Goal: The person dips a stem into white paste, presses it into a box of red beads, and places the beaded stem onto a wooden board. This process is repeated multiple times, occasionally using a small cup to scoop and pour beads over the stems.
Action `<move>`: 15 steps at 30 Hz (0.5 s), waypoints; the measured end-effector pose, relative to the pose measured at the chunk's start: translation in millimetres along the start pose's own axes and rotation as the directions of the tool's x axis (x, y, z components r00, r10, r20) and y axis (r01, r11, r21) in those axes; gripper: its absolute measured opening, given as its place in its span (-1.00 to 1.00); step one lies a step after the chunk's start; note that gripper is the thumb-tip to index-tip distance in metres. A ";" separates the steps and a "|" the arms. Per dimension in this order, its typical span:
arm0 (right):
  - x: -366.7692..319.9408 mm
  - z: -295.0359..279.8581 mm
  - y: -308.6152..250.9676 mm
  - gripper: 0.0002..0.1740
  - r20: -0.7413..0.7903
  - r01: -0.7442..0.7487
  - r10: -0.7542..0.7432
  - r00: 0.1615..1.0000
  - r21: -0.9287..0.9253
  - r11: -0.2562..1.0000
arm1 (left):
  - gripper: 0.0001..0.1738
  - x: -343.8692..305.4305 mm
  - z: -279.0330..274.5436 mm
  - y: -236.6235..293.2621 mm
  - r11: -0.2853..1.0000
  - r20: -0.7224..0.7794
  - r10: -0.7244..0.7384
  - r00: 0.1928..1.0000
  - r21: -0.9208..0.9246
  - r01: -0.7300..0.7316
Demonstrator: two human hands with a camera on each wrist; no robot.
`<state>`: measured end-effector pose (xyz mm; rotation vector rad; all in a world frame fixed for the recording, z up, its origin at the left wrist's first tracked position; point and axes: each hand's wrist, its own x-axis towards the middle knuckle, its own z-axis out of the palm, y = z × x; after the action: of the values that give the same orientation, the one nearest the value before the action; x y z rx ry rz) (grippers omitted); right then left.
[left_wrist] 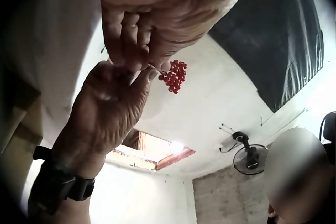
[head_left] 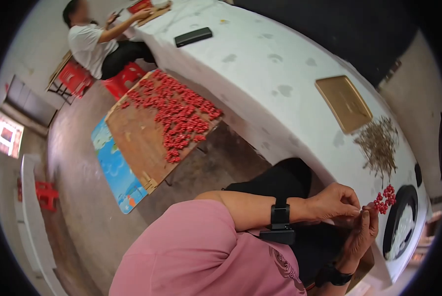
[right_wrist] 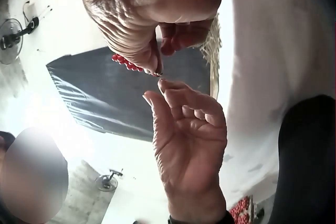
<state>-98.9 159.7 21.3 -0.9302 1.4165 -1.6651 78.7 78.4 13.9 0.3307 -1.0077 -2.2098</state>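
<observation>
My right hand [head_left: 363, 234] pinches a small cluster of red artificial berries [head_left: 384, 199] by its stem, between thumb and forefinger. The berries stick out past the fingertips, above the edge of the white-covered table. My left hand [head_left: 333, 202] reaches in from the left, its fingertips right at the stem end. In the right wrist view the left hand [right_wrist: 191, 127] has loosely bent fingers, with a gap between thumb and forefinger. The left wrist view has the berries [left_wrist: 174, 76] beside both thumbs, and the stem is mostly hidden by fingers.
On the white table cover [head_left: 260, 89] lie a bundle of dry brown stems [head_left: 378, 145], a gold tray [head_left: 344, 103] and a black case [head_left: 194, 37]. A low wooden table [head_left: 137, 130] bears many red berry clusters [head_left: 176, 108]. Another person [head_left: 90, 47] sits at the far end.
</observation>
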 end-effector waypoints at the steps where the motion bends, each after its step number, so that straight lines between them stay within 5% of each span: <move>1: 4.4 14.9 -3.9 -0.86 0.062 -0.043 0.043 0.997 0.003 0.999 | -0.84 -7.1 -6.1 10.7 1.000 -0.047 0.024 0.999 0.020 -0.023; 15: 20.3 171.2 12.5 -0.89 0.536 0.107 -0.073 0.841 -0.033 0.994 | -0.84 -82.2 -85.4 56.8 0.950 -0.373 0.309 0.875 0.073 -0.305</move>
<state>44.5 63.7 31.5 -1.3878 1.0521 -1.2815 207.2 58.2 -4.9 0.5426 -0.7952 -1.7636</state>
